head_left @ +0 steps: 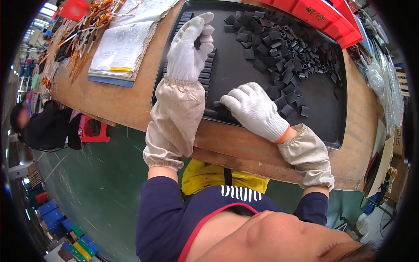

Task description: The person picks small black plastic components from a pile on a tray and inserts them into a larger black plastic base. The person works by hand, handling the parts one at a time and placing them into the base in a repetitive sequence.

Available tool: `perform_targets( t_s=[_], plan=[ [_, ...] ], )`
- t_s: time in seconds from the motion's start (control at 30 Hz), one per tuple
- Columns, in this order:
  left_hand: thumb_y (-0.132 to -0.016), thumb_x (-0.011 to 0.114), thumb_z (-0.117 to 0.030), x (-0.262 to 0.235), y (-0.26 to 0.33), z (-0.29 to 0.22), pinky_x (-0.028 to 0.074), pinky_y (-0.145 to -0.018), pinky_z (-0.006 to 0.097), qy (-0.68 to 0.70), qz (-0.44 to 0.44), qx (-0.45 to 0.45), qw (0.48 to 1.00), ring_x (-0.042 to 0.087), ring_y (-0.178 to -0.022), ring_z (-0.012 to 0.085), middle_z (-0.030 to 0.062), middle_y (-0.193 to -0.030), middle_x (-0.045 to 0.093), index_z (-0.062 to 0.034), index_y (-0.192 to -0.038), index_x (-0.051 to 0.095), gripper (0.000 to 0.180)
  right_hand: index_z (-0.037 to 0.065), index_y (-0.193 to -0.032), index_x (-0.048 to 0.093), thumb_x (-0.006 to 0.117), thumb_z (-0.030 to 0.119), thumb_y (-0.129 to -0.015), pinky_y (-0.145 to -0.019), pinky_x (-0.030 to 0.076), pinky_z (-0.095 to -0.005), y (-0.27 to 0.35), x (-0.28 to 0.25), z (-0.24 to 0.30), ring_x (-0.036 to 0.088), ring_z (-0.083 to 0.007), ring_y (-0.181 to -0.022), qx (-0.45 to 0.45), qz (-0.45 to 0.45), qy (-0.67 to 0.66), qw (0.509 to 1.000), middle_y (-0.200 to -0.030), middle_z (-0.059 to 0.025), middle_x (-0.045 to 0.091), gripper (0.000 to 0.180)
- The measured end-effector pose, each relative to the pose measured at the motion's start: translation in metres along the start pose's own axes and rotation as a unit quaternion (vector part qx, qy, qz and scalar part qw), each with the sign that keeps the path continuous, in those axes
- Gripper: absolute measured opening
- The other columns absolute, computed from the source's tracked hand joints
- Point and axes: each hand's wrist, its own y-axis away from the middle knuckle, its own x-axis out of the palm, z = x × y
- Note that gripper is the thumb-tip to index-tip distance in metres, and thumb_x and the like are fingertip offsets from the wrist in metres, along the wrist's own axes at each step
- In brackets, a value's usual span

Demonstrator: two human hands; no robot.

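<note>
Here the left hand (pixel 190 46) lies flat and open on a neat row of black tubes (pixel 208 70) along the tray's (pixel 318 139) left; the right hand (pixel 253 109) presses open-palmed near it, while a loose pile (pixel 283 48) at the far right remains unsorted

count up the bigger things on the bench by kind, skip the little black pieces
black tray: 1
red bin: 1
paper stack: 1
white-gloved hands on the tray: 2, left hand and right hand
total: 5
The loose black sleeve pieces are too many to count.
</note>
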Motion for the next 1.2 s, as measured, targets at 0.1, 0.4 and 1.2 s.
perform_targets(
  t_s=[0.1, 0.4, 1.2],
  plan=[
    [-0.107, 0.057, -0.021, -0.001, -0.001, 0.003, 0.042, -0.06, 0.019, 0.017, -0.002, -0.022, 1.0, 0.043, -0.077, 0.0077, 0.0031, -0.096, 0.057, 0.0052, -0.131, 0.063, 0.036, 0.01, -0.11, 0.067, 0.062, 0.014, -0.084, -0.089, 0.05, -0.0399, -0.005, 0.0, 0.0, 0.067, -0.0258, -0.095, -0.029, -0.028, -0.04, 0.998, -0.097, -0.0049, 0.067, 0.027],
    [-0.108, 0.056, -0.024, 0.015, 0.012, 0.006, 0.047, -0.064, 0.018, -0.038, 0.054, -0.083, 0.994, 0.049, -0.081, 0.0078, 0.0038, -0.099, 0.059, 0.0064, -0.132, 0.063, 0.039, 0.011, -0.111, 0.067, 0.074, 0.014, -0.082, -0.092, 0.05, -0.0417, -0.005, -0.005, 0.001, 0.066, -0.0269, -0.1, 0.021, 0.032, -0.063, 0.997, -0.102, -0.0056, 0.068, 0.03],
    [-0.102, 0.033, -0.074, 0.04, 0.031, 0.007, 0.041, -0.059, 0.018, -0.215, 0.134, -0.167, 0.953, 0.048, -0.071, 0.0049, 0.0024, -0.106, 0.064, -0.0029, -0.154, 0.041, 0.089, 0.011, -0.097, 0.068, 0.075, 0.006, -0.081, -0.083, 0.051, -0.0441, 0.003, -0.023, -0.039, 0.065, -0.0328, -0.093, 0.155, -0.284, -0.092, 0.942, -0.1, -0.0076, 0.068, 0.018]
  ],
)
